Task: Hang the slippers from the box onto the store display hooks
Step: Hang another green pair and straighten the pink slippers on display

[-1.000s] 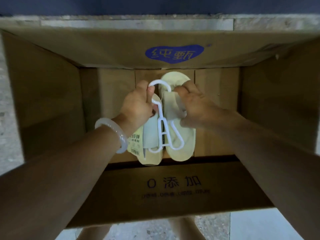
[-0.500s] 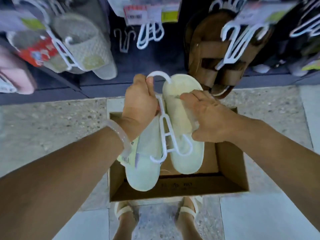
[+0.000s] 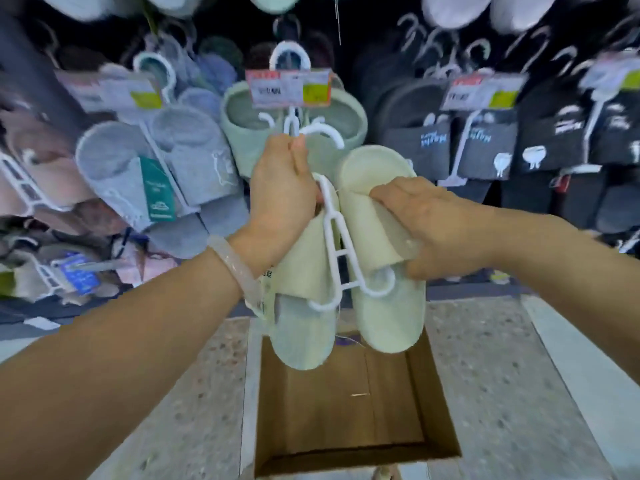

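The display wall is packed with hung pairs, grey ones at its left, black ones at its right and a green pair under a price tag dead ahead, so the free hook is hard to make out and the tag may block it. Above the box on the floor, the slippers hang on their hanger. The left hand has its grip clamped below the hanger's hook and the right hand clamped on the right slipper; best lead with the hook, keeping the pair steady.
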